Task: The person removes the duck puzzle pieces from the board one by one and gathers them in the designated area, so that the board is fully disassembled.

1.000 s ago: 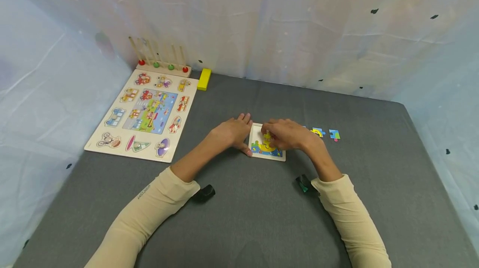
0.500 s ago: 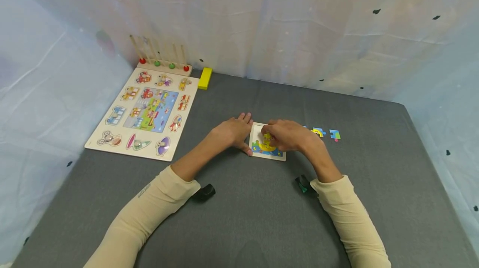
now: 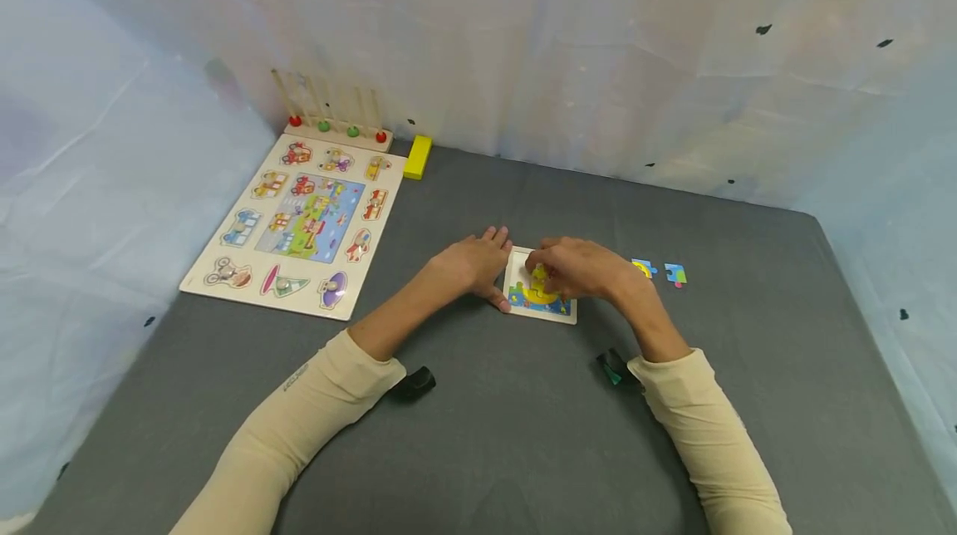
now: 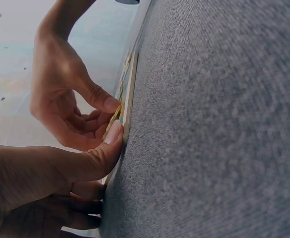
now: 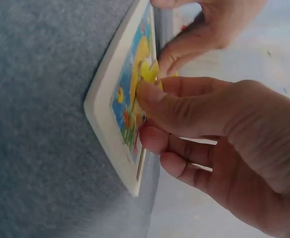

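Note:
A small jigsaw board [image 3: 542,318] with a pale wooden rim and a blue and yellow picture lies between the hands. The left hand [image 3: 471,267] rests along its left side with fairly straight fingers, the thumb touching the near left corner. Above the board, the right hand [image 3: 581,271] pinches a yellow jigsaw piece [image 5: 148,72] between thumb and fingers. That piece stands tilted against the picture in the right wrist view; whether it is seated cannot be told. Part of the board is hidden under the right hand. Two loose jigsaw pieces [image 3: 676,274] lie to its right.
A large peg puzzle board [image 3: 272,300] with vehicle and toy pictures lies at the left. Behind it stand a wooden peg rack [image 3: 340,135] with red and green beads and a yellow block [image 3: 418,158]. Pale sheeting [image 3: 598,61] borders the grey table [image 3: 493,435].
The head view has shifted slightly. Both hands keep nearly the same places at the board, the right one still pinching the yellow piece. A bit of blue beside the right hand is now hidden.

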`<state>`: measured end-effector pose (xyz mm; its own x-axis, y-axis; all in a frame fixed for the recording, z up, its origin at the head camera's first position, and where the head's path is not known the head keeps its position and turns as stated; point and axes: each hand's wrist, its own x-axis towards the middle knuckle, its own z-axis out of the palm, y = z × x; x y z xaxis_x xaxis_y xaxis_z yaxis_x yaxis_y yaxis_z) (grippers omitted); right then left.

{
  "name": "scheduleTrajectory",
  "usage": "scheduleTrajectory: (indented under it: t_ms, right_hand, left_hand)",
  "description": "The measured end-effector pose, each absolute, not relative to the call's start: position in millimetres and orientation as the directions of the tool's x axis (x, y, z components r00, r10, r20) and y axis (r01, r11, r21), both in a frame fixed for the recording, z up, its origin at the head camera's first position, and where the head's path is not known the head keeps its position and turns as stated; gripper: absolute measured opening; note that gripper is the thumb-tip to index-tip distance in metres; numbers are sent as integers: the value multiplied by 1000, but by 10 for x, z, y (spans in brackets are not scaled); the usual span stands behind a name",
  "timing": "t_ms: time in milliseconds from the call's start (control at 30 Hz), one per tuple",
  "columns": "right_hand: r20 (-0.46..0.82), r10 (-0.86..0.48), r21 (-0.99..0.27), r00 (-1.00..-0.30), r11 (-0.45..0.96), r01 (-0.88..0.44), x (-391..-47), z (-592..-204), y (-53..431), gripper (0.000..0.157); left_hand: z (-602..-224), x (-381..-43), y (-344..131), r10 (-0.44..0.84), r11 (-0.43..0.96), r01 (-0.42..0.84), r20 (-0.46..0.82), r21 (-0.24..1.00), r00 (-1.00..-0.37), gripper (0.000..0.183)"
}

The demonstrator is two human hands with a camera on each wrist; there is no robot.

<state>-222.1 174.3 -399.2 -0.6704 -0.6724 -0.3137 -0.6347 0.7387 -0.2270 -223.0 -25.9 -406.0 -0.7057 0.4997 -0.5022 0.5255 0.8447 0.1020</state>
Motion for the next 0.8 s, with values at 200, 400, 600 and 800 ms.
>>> scheduleTrajectory:
  t_ms: [200,400,600,800]
  right_hand:
    - [-340,-697,-100,-631,694,-713,-2160,-3927,1670,33]
    - [-280,-782,-21,-556,584,-811,-2139,-3960,1702,27]
    - [-230,-819,-20,-525,544,-839,-2141,-4003,1745,25]
    - [-232,-824,-49,-517,541,-840,-2149,-3974,1778,27]
  left_hand:
    - [-4071,-2234,-265,503,845,524,-498,110,-706,115]
    - [-4068,-2240,-260,515,839,528,-501,130,-695,116]
    - [-4075,-2236,-269,518,837,533,-497,124,-697,115]
    - [-4073,-2222,-269,510,843,522,-501,129,-700,116]
